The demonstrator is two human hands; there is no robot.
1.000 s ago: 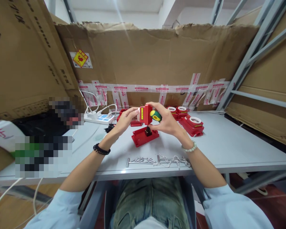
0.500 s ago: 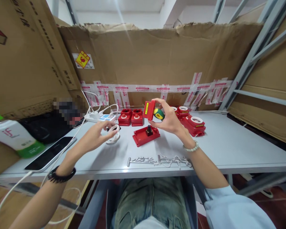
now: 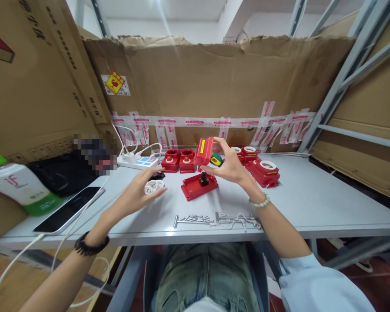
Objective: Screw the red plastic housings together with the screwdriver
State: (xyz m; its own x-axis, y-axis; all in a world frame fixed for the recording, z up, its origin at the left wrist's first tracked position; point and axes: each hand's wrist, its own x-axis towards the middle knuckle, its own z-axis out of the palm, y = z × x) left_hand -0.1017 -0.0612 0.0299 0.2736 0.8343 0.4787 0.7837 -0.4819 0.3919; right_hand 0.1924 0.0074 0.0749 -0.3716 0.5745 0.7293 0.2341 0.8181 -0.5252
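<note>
1. My right hand (image 3: pixel 229 164) has a narrow grip on a red cover (image 3: pixel 204 151), holding it tilted above the table (image 3: pixel 305 195), its yellow label towards me.
2. Against that palm I also see a green-and-yellow handle (image 3: pixel 217 159), just beside the cover.
3. My left hand (image 3: pixel 138 190) has a wide grip, thumb and fingers apart around the white rings (image 3: pixel 154 187); I can't tell whether it touches them.
4. A dark piece (image 3: pixel 157 176) lies just behind the rings.
5. Below the cover I have a red base (image 3: pixel 192 189) lying open on the table, a black block (image 3: pixel 203 179) inside it near its right end.
6. Nearer me lie loose screws (image 3: pixel 196 218) and a T-shaped metal rod (image 3: pixel 176 221).
7. Two red housings (image 3: pixel 170 164) stand side by side behind the base.
8. Off to the right, a larger red housing (image 3: pixel 261 174) carries a white ring on top.
</note>
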